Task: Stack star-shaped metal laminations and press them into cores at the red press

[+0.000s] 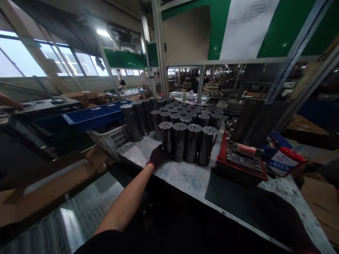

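Note:
My left hand (159, 156), in a dark glove with a red cuff, is closed against the lower part of a dark cylinder (166, 137) at the left end of the front row. Its fingers curl across the cylinder's base. Beside that one stand more upright dark cylinders (194, 144), with pale radial patterns on their round tops. Several rows of similar cylinders (182, 110) fill the worktop behind. My right hand (282, 211), also dark-gloved, rests low at the right over a dark mat (238, 197); its fingers blend into the mat and I cannot make them out.
A red-rimmed tray (242, 165) with metal pieces stands right of the cylinders. Beyond it are a container marked 603 (283, 162) and a blue bin (278, 141). A white crate (116, 137) and blue tray (92, 113) sit left. Another person's hand (10, 102) shows far left.

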The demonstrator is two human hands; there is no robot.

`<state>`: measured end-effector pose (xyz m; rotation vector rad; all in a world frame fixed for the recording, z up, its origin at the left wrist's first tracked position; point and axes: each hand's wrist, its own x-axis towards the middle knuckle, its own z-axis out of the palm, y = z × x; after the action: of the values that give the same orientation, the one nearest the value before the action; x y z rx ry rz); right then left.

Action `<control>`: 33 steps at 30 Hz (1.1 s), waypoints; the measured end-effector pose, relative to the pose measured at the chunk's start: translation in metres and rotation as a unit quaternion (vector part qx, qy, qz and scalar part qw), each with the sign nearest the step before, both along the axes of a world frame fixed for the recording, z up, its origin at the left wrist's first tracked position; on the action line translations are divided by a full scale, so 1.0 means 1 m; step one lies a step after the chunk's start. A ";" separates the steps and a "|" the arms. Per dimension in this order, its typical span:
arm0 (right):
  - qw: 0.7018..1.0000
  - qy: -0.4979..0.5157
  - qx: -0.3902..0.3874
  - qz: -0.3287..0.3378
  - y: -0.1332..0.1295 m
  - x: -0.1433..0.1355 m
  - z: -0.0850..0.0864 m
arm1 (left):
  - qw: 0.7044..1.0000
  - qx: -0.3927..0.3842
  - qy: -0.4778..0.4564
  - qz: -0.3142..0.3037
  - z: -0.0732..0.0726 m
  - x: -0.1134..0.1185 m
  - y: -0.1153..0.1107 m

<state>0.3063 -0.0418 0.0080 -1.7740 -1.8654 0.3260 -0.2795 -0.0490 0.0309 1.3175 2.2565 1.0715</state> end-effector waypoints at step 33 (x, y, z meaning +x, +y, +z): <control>0.948 -0.012 0.318 0.005 -0.009 -0.042 0.029 | 0.819 0.065 0.291 -0.491 0.186 0.206 0.040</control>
<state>0.2648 -0.0507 0.0369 -1.3228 -1.7280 -0.2756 -0.0736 -0.0091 0.2173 2.6851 1.3412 0.4439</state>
